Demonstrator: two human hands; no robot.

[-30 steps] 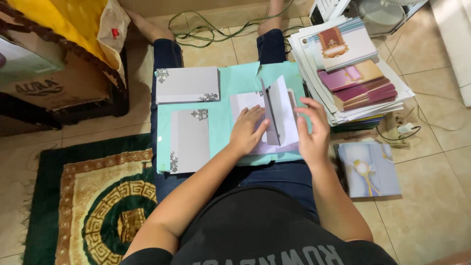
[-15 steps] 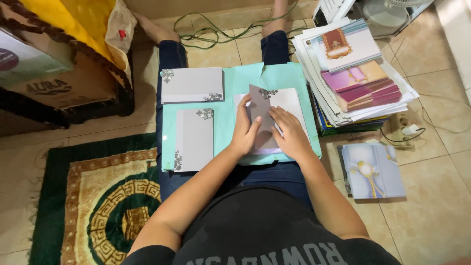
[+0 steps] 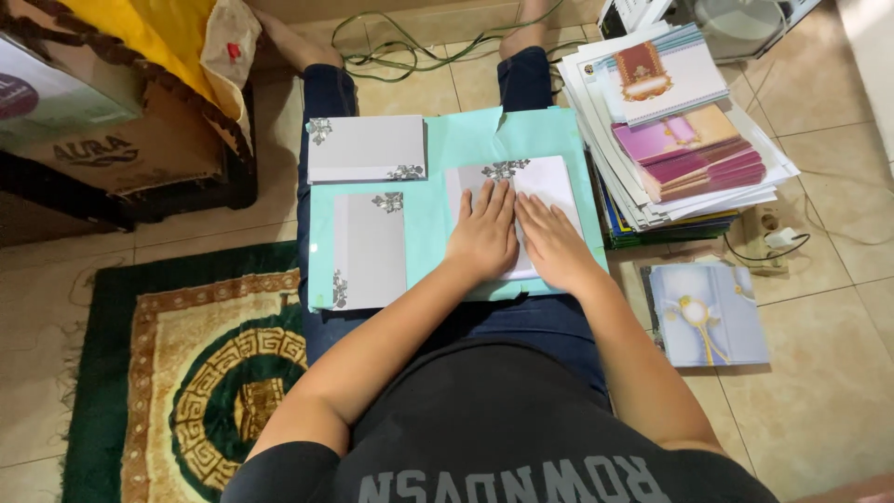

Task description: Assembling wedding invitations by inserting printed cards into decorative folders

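Observation:
A mint-green board [image 3: 438,200] lies across my lap. On its right part rests a folded grey-white card [image 3: 549,182] with a silver floral ornament at its top edge. My left hand [image 3: 484,233] and my right hand [image 3: 554,244] both lie flat on this card, fingers stretched and side by side, pressing it down. Two more grey cards with floral corners sit on the board's left side: one upright card [image 3: 368,251] and one lying crosswise [image 3: 365,149] above it.
A tall stack of printed cards and booklets [image 3: 675,130] stands to the right on the tiled floor. A pale blue card [image 3: 708,312] lies at right near me. A green and gold rug [image 3: 177,373] is at left, a cardboard box [image 3: 112,140] behind it. Green cables [image 3: 400,42] trail ahead.
The card's flap stood half open under my hands; it has been folded down flat. Both hands have slid onto the closed card and now press it.

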